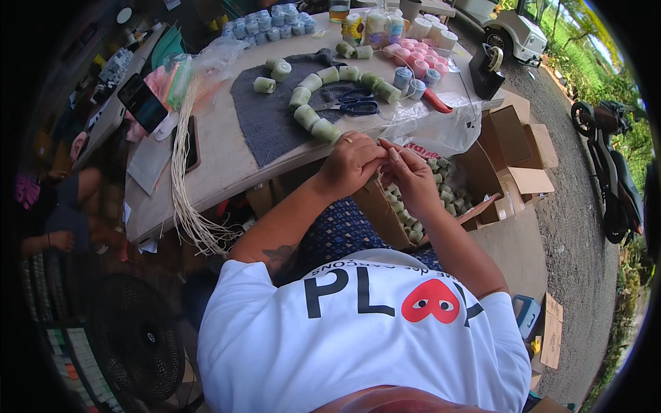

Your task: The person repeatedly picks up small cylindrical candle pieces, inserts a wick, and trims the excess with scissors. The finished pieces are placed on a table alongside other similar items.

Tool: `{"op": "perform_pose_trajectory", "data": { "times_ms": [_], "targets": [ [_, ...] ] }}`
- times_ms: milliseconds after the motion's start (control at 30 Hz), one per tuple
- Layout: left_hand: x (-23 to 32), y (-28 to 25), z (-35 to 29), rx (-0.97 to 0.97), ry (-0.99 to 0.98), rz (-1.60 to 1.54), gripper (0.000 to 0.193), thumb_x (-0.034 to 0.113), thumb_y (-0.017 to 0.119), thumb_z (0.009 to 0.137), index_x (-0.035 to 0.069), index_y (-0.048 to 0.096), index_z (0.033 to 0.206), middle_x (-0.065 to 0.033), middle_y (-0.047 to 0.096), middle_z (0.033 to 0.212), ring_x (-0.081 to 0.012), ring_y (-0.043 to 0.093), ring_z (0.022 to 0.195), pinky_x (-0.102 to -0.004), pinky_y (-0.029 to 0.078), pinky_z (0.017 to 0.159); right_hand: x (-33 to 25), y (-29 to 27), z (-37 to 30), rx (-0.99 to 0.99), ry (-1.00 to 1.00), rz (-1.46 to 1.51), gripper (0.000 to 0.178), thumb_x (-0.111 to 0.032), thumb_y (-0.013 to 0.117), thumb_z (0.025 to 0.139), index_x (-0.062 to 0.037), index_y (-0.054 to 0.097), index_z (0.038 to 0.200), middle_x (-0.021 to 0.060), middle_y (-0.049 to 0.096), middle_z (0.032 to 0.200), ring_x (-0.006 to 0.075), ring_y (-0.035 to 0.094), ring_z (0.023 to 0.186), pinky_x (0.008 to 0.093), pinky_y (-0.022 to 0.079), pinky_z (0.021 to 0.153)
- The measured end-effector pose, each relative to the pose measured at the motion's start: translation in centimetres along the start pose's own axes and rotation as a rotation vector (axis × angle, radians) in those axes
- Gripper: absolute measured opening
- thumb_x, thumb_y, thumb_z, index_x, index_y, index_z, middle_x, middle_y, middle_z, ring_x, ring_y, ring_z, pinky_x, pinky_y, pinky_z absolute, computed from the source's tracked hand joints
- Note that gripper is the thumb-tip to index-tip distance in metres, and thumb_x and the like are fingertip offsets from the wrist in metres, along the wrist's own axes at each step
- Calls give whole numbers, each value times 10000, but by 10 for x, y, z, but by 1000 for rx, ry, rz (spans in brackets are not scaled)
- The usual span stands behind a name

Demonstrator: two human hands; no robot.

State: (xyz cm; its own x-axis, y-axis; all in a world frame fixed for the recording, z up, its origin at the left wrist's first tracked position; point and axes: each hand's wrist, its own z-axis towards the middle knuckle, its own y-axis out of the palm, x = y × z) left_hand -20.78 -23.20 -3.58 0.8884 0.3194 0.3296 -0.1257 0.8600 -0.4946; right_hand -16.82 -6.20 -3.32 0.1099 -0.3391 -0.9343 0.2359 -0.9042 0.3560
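My left hand and my right hand meet at the table's near edge, fingertips pinched together. Whatever lies between the fingers is too small to make out. Against my left hand ends a curved row of pale green marbled cylinders, which arcs over a dark grey cloth. Inside that arc lie scissors with dark blue handles. A few loose green cylinders rest on the cloth to the left. Below my right hand, an open cardboard box holds many more green cylinders.
White cords hang over the table's left edge beside two phones. Pink cylinders, a red-handled tool and a black tape dispenser stand right. Blue cylinders sit at the back. A fan is lower left.
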Motion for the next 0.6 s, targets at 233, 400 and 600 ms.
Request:
{"op": "perform_pose_trajectory", "data": {
  "times_ms": [233, 400, 600],
  "targets": [
    [-109, -25, 101, -417, -281, 93, 448, 112, 667, 791, 29, 552, 1216, -156, 574, 1209, -304, 556, 1123, -347, 436, 961, 3, 6, -7, -130, -112, -86, 269, -190, 495, 983, -46, 610, 1178, 32, 609, 896, 82, 561, 812, 237, 466, 758],
    [-139, 43, 129, -939, -216, 457, 568, 237, 690, 771, 40, 489, 1264, -173, 542, 1236, -331, 540, 1120, -373, 420, 964, 14, 14, -14, -227, -101, -210, 251, -174, 496, 979, -25, 625, 1134, 34, 602, 908, 94, 572, 838, 253, 485, 782],
    [-189, 13, 140, -208, -418, 167, 423, 338, 640, 864, 9, 499, 1088, -157, 616, 987, -264, 639, 956, -378, 513, 828, 1, 3, -20, -193, -62, -171, 245, -161, 491, 979, -15, 626, 1122, 51, 610, 938, 105, 582, 868, 258, 487, 808]
  ]
}}
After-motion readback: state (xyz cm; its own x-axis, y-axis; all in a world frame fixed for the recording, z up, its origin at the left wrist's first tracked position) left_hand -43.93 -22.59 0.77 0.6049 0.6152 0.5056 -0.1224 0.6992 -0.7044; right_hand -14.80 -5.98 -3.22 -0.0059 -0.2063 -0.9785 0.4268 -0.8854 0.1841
